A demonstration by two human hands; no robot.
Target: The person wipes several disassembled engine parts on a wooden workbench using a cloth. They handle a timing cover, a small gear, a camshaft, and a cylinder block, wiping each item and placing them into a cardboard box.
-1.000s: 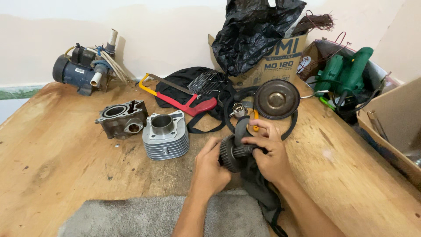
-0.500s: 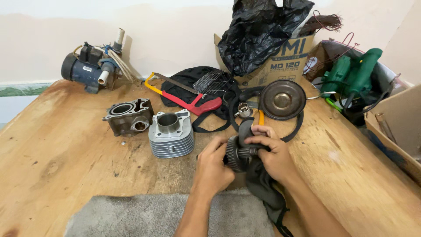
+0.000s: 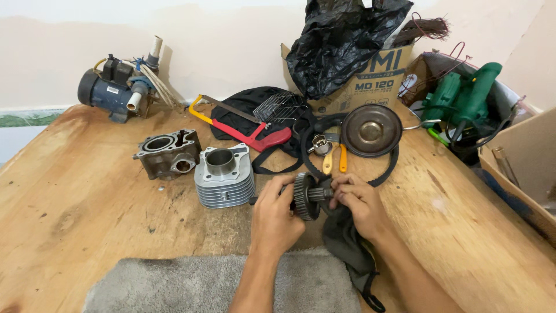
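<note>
Holding: both hands grip 1 toothed gear on a short shaft (image 3: 310,196) just above the wooden table (image 3: 87,208).
Left hand (image 3: 277,217): fingers curled shut around the gear's toothed rim.
Right hand (image 3: 360,204): fingertips pinched closed on the shaft end, over a dark cloth (image 3: 347,243).
Change: the gear now stands more edge-on, teeth plainer than 0.5 s ago; the hands stay in the same spot.
Nearby: finned silver cylinder (image 3: 225,177) just left; round metal pulley (image 3: 371,130) behind.
</note>
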